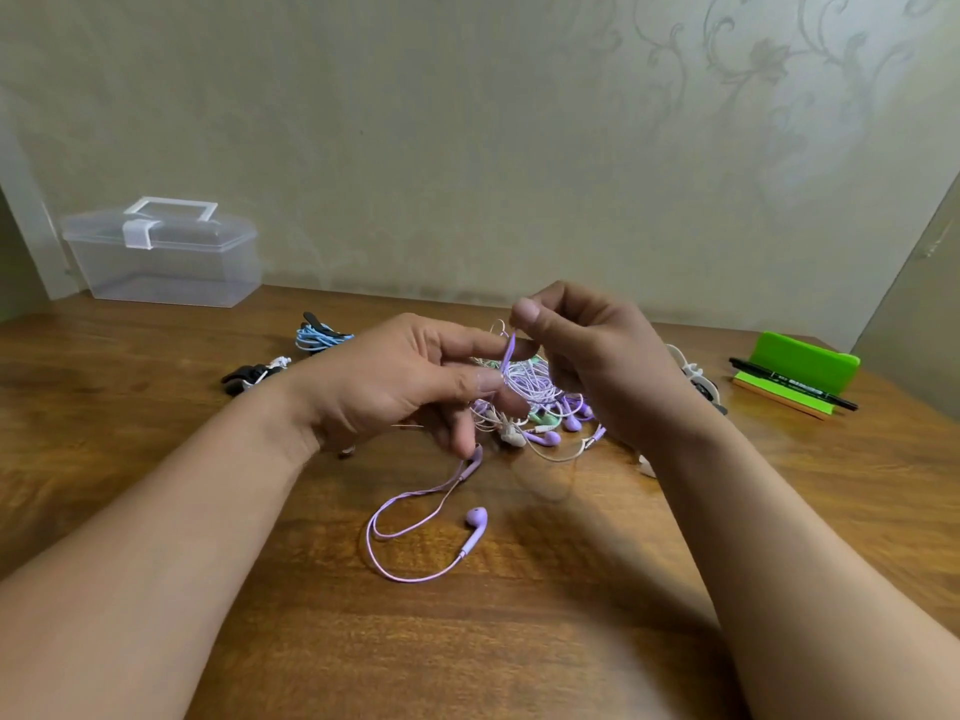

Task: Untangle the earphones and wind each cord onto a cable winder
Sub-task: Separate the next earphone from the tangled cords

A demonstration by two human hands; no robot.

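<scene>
Two pinches on the purple cord: grips it between left hand thumb and forefinger, between right hand thumb and fingertip, just above the earphone tangle on the table.

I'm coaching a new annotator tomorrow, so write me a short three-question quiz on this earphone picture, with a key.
1. True or false: the left hand and the right hand both pinch a purple cord above the tangle.
2. The clear box stands on the table at its: A) far left, B) far right, C) near edge.
3. Fill in: the marker rests on the ____ stand.

Key: 1 true; 2 A; 3 green.
</scene>
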